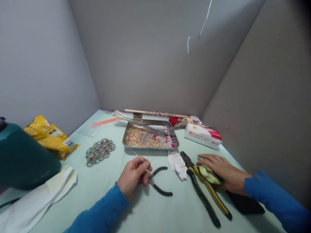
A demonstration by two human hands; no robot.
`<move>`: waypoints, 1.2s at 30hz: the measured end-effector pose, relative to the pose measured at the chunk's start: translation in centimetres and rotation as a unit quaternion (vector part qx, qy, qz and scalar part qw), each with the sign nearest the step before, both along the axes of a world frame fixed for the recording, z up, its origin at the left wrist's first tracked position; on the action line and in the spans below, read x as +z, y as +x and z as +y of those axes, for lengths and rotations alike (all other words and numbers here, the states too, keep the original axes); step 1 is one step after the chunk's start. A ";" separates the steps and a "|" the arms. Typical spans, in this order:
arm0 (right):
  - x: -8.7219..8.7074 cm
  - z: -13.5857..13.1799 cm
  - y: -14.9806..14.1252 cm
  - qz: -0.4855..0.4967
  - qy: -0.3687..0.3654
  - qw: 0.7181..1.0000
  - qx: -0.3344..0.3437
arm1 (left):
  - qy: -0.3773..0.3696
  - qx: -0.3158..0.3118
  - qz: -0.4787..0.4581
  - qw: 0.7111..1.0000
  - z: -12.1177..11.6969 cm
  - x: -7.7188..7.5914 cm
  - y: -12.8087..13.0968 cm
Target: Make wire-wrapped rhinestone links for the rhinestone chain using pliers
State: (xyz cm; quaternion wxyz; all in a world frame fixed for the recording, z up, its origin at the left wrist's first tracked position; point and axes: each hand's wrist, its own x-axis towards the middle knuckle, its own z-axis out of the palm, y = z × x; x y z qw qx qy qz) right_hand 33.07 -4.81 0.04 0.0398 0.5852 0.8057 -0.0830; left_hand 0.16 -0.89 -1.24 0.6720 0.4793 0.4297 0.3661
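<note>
My left hand [136, 174] is closed, with thumb and forefinger pinching a thin wire [136, 154] that stretches up toward the tray. Just right of those fingers lie small pliers [160, 190] with black handles spread apart. On the right, my right hand [220, 170] curls over a pale green, mottled piece [209, 174]; its kind is unclear and the thumb is hidden. Next to it are large combination pliers [203, 191] with green and yellow handles. A metal tray [150, 148] of gold, red and white beads stands ahead, a bundle of wires [137, 122] lying across it.
A beaded wire piece [100, 152] lies left of the tray. Farther left are a yellow packet [50, 134], a dark green container [26, 158] and white cloth [41, 200]. Crumpled tissue [178, 164], a tissue pack [203, 134] and a black object [245, 203] are at right.
</note>
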 end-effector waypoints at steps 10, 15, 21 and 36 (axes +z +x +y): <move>0.6 5.1 0.5 -0.067 0.040 0.997 -0.012 | -0.004 0.016 -0.013 1.000 0.1 -0.1 0.2; 1.3 7.5 -0.4 -0.109 0.081 0.986 -0.096 | 0.019 0.027 0.005 0.999 0.3 0.0 0.1; 3.6 4.4 -10.6 0.204 0.049 0.977 -0.023 | 0.021 0.080 0.008 0.997 0.6 0.3 -0.3; -1.8 1.9 -20.7 0.651 -0.116 0.718 -0.216 | -0.028 0.049 -0.018 0.998 1.0 -0.2 -0.5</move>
